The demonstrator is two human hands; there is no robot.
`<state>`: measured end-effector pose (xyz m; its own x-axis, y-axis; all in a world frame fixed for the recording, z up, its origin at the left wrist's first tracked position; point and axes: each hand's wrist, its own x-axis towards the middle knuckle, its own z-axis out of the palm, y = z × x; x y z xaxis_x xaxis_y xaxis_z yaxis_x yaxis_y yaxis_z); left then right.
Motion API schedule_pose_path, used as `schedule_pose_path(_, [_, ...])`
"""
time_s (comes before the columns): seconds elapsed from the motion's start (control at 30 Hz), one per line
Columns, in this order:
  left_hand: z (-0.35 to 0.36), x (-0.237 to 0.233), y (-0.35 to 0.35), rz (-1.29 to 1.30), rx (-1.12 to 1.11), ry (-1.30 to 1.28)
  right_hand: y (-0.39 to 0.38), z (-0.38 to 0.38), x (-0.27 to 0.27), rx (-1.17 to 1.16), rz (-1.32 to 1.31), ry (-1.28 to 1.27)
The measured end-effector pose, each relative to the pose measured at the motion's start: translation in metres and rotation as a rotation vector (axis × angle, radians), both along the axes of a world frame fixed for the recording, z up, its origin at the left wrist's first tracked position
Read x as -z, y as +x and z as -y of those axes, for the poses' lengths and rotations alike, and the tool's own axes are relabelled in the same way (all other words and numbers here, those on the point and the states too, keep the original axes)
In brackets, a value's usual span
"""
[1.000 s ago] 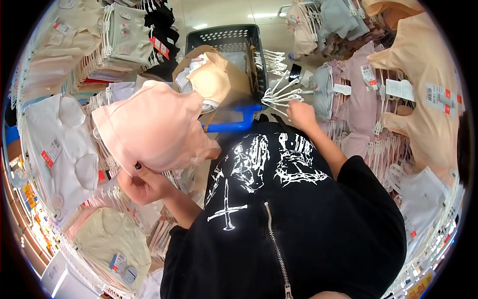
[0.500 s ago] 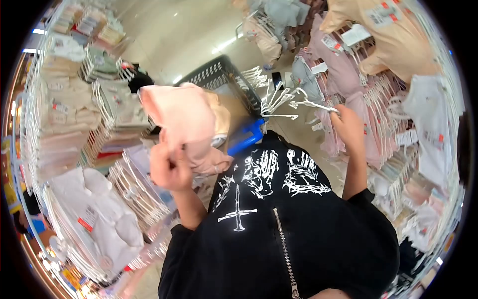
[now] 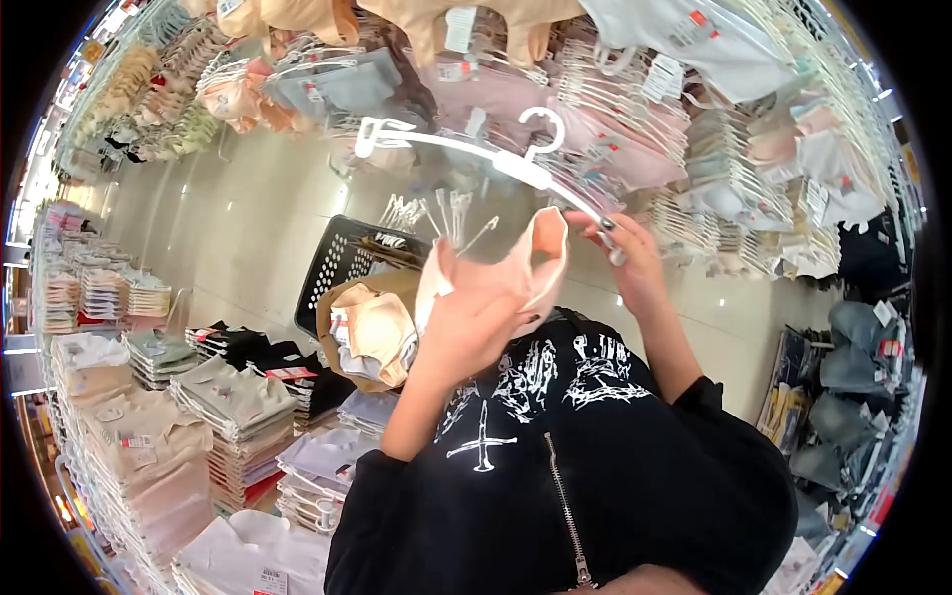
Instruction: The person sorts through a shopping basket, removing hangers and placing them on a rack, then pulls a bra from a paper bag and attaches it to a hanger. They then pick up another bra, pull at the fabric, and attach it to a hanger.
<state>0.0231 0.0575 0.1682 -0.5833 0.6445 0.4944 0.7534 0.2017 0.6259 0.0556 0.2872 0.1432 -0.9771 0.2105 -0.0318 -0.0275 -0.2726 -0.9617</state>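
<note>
Head view. We note a pale pink garment raised in front of our black top, its upper edge gaping. Our left grip grasps it, the back of the hand covering its near side. Our right grip is clenched on one end of a white hanger, hook upward, the bar slanting up and away to the left. The garment's rim lies just beside the hanger's held end; we cannot tell whether they touch.

Beyond our left forearm: dark basket, a brown paper bag at its near side, a beige garment in the bag's mouth. White clip hangers bunch behind the pink garment. Left side, stacked garments on hangers; far side, mauve garments hanging; right edge, dark grey bras. Pale tiled floor between.
</note>
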Motion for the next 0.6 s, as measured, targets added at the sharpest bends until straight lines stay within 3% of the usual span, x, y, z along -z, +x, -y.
schedule_pose_path(0.2, [-0.048, 0.014, 0.023, 0.133, -0.004, 0.030, -0.007, 0.002, 0.005, 0.009, -0.036, -0.073])
schedule_pose_path(0.3, [-0.068, 0.014, 0.031, 0.054, -0.019, 0.085, -0.007, -0.014, 0.003, -0.045, 0.008, -0.016])
schedule_pose_path(0.4, [-0.095, 0.020, 0.031, -0.009, -0.012, 0.037, -0.003, -0.044, 0.009, 0.158, -0.123, 0.191])
schedule_pose_path(0.47, [-0.121, 0.025, 0.028, -0.057, 0.043, 0.050, 0.010, -0.076, 0.001, 0.308, -0.213, 0.181])
schedule_pose_path(0.5, [-0.125, 0.014, 0.033, -0.001, 0.033, -0.132, 0.023, -0.088, -0.007, 0.382, -0.234, 0.190])
schedule_pose_path(0.6, [-0.163, 0.022, 0.031, -0.009, 0.079, -0.355, 0.051, -0.147, -0.013, 0.523, -0.390, 0.184])
